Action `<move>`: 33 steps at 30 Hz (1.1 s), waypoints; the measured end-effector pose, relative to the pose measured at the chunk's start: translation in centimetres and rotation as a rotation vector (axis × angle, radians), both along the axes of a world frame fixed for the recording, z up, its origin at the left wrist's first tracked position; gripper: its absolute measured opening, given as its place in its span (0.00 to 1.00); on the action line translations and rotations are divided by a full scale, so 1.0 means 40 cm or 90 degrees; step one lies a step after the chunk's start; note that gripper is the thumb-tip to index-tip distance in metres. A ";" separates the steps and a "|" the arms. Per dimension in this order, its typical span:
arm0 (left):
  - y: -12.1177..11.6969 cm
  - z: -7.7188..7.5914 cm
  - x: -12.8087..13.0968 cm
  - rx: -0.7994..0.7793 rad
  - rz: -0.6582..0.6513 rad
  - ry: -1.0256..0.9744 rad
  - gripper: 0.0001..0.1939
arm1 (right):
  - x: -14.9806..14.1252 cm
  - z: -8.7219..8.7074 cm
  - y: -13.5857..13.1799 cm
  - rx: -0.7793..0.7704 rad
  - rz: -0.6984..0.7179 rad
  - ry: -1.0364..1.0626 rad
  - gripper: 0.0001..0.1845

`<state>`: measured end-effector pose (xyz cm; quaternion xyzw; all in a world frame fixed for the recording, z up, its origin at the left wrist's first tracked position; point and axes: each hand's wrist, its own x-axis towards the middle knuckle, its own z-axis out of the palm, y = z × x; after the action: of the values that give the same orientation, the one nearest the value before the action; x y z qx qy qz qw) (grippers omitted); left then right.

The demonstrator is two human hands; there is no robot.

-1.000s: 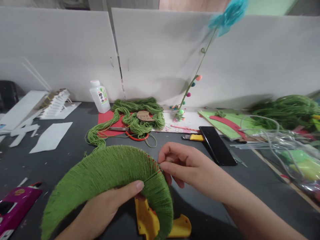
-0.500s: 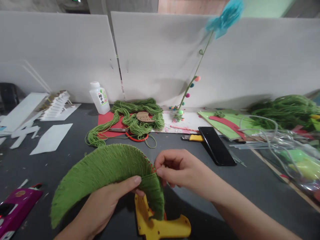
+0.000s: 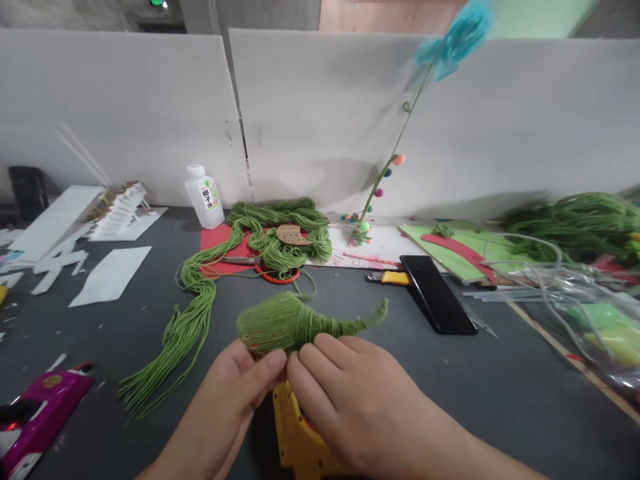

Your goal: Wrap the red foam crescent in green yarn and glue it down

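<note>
A crescent piece wrapped in green yarn [image 3: 280, 323] is turned nearly edge-on above the table, its thin curled tip pointing right. My left hand [image 3: 240, 387] grips its left part, thumb along the near edge. Closed fingers of my right hand [image 3: 345, 393] press against the near edge beside that thumb; a yarn end inside them, if any, is hidden. Below the hands lies a yellow tool [image 3: 290, 433], perhaps a glue gun, mostly covered by my right hand. Loose green yarn [image 3: 185, 340] trails on the table at left.
Behind are a yarn skein [image 3: 305, 250], scissors with red handles [image 3: 277, 277], a white bottle [image 3: 205, 200] and a pompom-trimmed stem with a blue flower [image 3: 460, 40]. A black phone [image 3: 437, 293] and yellow cutter [image 3: 395, 277] lie right. A magenta device [image 3: 45, 413] sits left.
The crescent has been turned from its broad face to nearly edge-on and swung rightward, uncovering the trailing yarn. My right hand has moved left and nearer, over the yellow tool.
</note>
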<state>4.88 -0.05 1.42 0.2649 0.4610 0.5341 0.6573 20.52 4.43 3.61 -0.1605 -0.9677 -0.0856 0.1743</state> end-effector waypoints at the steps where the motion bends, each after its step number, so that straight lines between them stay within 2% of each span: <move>1: 0.004 -0.002 -0.001 0.010 -0.006 0.037 0.07 | -0.001 -0.005 0.003 -0.017 -0.001 0.001 0.04; 4: 0.015 -0.006 -0.008 0.053 -0.059 0.122 0.10 | 0.000 -0.007 0.018 -0.116 -0.023 0.036 0.08; 7: 0.020 -0.003 -0.019 0.074 -0.130 0.126 0.11 | 0.005 0.007 0.034 -0.264 -0.045 0.066 0.10; 9: 0.020 0.000 -0.025 0.067 -0.160 0.108 0.11 | 0.008 0.017 0.041 -0.328 -0.042 0.068 0.10; 14: 0.018 0.002 -0.030 0.048 -0.167 0.104 0.14 | 0.005 0.015 0.040 -0.306 -0.040 0.054 0.09; 18: 0.018 -0.004 -0.026 0.038 -0.200 0.085 0.15 | -0.003 0.006 0.033 -0.317 -0.090 0.054 0.06; 25: 0.020 -0.012 -0.025 0.074 -0.216 0.060 0.11 | -0.012 0.032 0.029 -0.570 -0.223 0.047 0.05; 27: 0.022 -0.010 -0.028 0.074 -0.219 0.057 0.11 | -0.011 0.034 0.027 -0.547 -0.215 0.041 0.04; 31: 0.022 0.002 -0.035 0.077 -0.221 0.074 0.17 | -0.011 0.013 0.016 -0.371 -0.121 0.040 0.07; 33: 0.019 0.008 -0.036 0.081 -0.216 0.083 0.19 | -0.014 0.002 0.009 -0.325 -0.104 0.060 0.08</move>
<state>3.45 0.69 1.74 0.4142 0.4167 0.4251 0.6886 19.97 4.78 3.69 -0.2803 -0.9327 0.1553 0.1657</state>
